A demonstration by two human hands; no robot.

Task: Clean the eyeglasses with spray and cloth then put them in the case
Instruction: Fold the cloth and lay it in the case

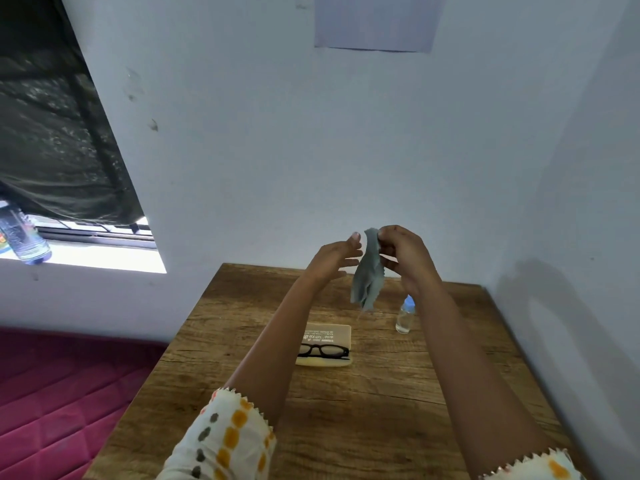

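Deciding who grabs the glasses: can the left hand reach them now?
Likely yes: the left hand is open and empty, the eyeglasses lie uncovered on the case below it, and the right hand holds the cloth higher up.

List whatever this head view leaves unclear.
All in the head view:
- Spray bottle: top hidden behind the right arm.
- Case: print too small to read.
- Left hand: contact with the cloth pinched by the right hand unclear.
- Windowsill bottle: partly cut off by the left edge.

A wooden surface (pixel 242 306) stands in a pale wall (pixel 277 133) corner, a bright dark-curtained window (pixel 86 251) at left.
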